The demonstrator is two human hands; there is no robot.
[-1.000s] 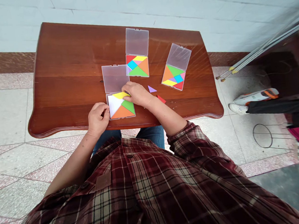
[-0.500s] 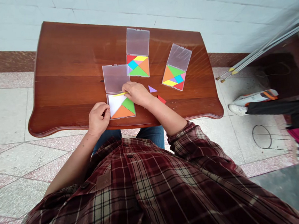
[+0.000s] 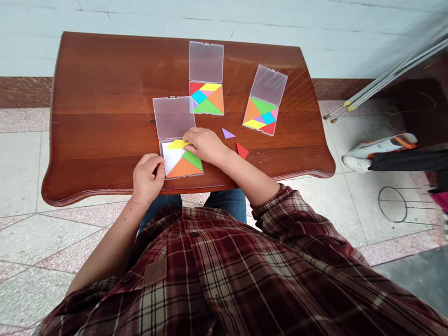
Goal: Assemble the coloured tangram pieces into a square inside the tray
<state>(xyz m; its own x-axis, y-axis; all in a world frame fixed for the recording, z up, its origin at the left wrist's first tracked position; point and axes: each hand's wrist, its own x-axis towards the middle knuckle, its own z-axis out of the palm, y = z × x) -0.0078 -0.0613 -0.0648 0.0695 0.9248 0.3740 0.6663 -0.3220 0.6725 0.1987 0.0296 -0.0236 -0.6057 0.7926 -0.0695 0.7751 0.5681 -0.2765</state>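
Observation:
A clear plastic case [image 3: 168,165] lies open near the front edge of the wooden table [image 3: 96,95]. An orange piece [image 3: 183,168], a green piece [image 3: 192,159] and a yellow piece [image 3: 178,144] lie in its tray, with white bottom showing at the left. My right hand [image 3: 206,146] rests at the tray's upper right, fingertips pinched on the yellow piece. My left hand [image 3: 146,177] is curled against the tray's left edge, holding it. A purple triangle [image 3: 227,133] and a red triangle [image 3: 242,150] lie loose to the right of my right hand.
Two more open cases with full coloured puzzles, one [image 3: 206,98] at the middle back and one [image 3: 260,115] to the right, lie on the table. A person's shoe [image 3: 379,146] and dark trouser leg are on the floor at the right. Metal rods [image 3: 388,78] lean there.
The yellow piece, held tilted on edge half a second ago, now lies flat along the tray's top edge. My right hand shifted slightly down. My left hand stayed put.

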